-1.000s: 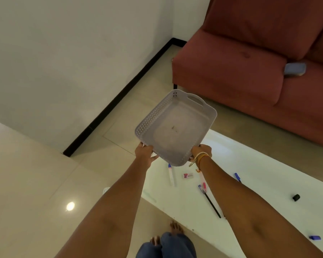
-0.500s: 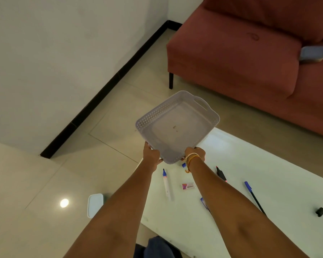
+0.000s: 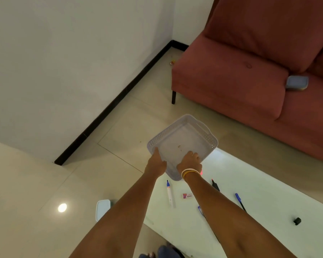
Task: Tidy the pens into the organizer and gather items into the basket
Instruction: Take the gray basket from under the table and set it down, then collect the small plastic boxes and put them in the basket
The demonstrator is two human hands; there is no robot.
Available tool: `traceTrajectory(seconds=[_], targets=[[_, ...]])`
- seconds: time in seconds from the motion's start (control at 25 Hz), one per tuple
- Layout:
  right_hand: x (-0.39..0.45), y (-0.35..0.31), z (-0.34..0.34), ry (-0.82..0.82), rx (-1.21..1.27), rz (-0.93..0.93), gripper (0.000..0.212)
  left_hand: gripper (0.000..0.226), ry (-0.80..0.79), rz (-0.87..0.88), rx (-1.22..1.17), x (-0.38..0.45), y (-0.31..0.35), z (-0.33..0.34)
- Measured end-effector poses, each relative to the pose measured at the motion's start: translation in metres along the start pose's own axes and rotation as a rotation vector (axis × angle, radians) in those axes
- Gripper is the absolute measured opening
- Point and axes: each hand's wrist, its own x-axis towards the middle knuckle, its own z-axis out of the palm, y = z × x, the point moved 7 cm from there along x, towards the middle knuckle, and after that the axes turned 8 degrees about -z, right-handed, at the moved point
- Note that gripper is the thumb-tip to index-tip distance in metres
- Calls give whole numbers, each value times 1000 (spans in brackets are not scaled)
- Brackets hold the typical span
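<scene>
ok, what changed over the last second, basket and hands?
The basket has come down toward the near-left end of the white table; whether it touches is unclear. The right hand shifted from the near rim to reaching over it into the basket; the left hand still holds the near-left side. The basket remains empty; the pens and small items still lie on the table.

You see a pale grey basket (image 3: pixel 183 144) with perforated sides, a white table (image 3: pixel 250 183), a rust-red sofa (image 3: pixel 241 75), and a blue-capped white marker (image 3: pixel 169 194).
</scene>
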Motion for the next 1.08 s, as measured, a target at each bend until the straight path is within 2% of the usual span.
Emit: traceTrajectory(seconds=[0.08, 0.16, 0.32, 0.56, 0.76, 0.92, 1.08], targets=[[-20, -40, -29, -9, -132, -172, 60, 59, 83, 59, 164, -33, 18, -46], [-38, -75, -50, 8, -192, -255, 63, 64, 148, 63, 318, -55, 19, -86], [-74, -147, -53, 18, -258, -345, 59, 67, 181, 53, 395, -82, -11, -156], [-146, -253, 1, 10, -179, -307, 50, 65, 184, 151, 529, -120, -99, -263], [-191, -333, 44, -31, -82, -228, 56, 67, 140, 186, 544, -136, -159, -352], [-185, -394, 51, -40, -16, -236, 51, 68, 139, 209, 523, -115, -175, -402], [-146, -429, 43, -23, 31, -207, 50, 66, 129, 230, 558, -69, -164, -440]])
